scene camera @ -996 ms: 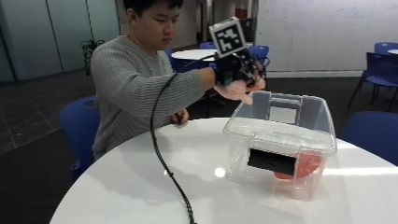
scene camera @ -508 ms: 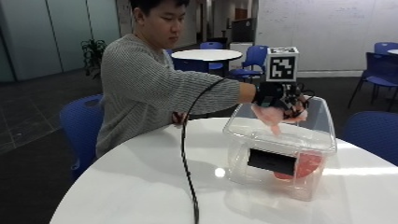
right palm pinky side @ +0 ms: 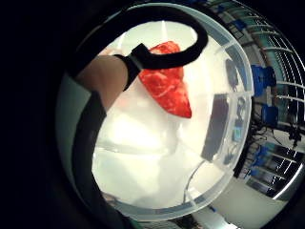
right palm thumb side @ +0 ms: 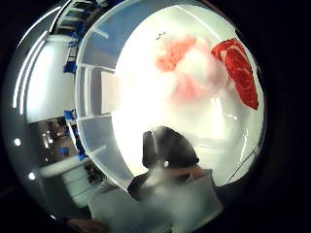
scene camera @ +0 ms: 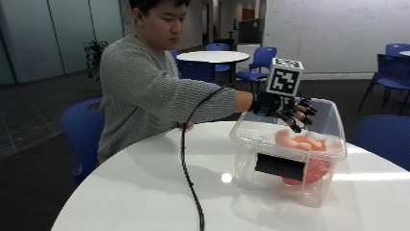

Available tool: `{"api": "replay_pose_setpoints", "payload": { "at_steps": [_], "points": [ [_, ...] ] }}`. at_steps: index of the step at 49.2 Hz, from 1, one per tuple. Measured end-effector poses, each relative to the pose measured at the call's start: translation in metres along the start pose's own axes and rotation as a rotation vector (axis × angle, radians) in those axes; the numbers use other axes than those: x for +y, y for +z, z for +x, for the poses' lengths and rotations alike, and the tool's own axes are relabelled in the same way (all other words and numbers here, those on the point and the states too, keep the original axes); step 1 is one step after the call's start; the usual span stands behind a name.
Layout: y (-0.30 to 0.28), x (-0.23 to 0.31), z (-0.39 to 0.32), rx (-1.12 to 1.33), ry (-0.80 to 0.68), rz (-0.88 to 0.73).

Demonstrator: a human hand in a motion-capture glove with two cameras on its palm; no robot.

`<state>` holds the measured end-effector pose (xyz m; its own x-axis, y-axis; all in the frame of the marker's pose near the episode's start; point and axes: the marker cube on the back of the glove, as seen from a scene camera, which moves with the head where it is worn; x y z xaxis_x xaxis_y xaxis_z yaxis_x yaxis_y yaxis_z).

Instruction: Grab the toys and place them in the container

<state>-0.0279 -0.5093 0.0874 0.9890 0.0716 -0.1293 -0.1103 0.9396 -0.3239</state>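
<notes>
A clear plastic container point(scene camera: 257, 126) stands on the white round table point(scene camera: 141, 192). My gloved right hand point(scene camera: 287, 109) hovers just above its open top, fingers spread and holding nothing. Directly under the hand a pink-and-orange soft toy point(scene camera: 306, 142) lies inside the container, over a red toy point(scene camera: 313, 172) near the bottom. The thumb side palm view looks down into the container point(right palm thumb side: 92, 97) at the pink-and-orange toy point(right palm thumb side: 189, 68) beside the red toy point(right palm thumb side: 240, 73). The little finger side palm view shows the red toy point(right palm pinky side: 167, 83) on the container's floor point(right palm pinky side: 143, 157).
A black label point(scene camera: 279, 167) is stuck on the container's front wall. A black cable point(scene camera: 189, 183) runs from the hand across the table. The person's bare left hand point(scene camera: 185, 126) rests at the table's far edge. Blue chairs point(scene camera: 80, 130) stand around it.
The hand carried the pink-and-orange toy from beside the container to over its opening and let it go. The toy now lies inside and the fingers have spread.
</notes>
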Motion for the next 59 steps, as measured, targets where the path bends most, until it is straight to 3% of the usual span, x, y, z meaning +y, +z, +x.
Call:
{"api": "replay_pose_setpoints", "payload": {
  "at_steps": [10,17,26,33,46,53,59],
  "points": [
    [-0.047,0.075,0.049,-0.135,0.048,0.110],
    [-0.052,0.162,0.088,-0.070,-0.088,0.195],
    [-0.041,0.234,0.143,0.036,0.099,0.257],
    [-0.026,0.271,0.144,0.045,0.093,0.262],
    [0.061,0.386,0.099,0.017,-0.020,0.300],
    [0.128,0.442,0.068,-0.086,0.003,0.315],
    [0.166,0.467,0.055,-0.135,0.030,0.234]
  ]
}}
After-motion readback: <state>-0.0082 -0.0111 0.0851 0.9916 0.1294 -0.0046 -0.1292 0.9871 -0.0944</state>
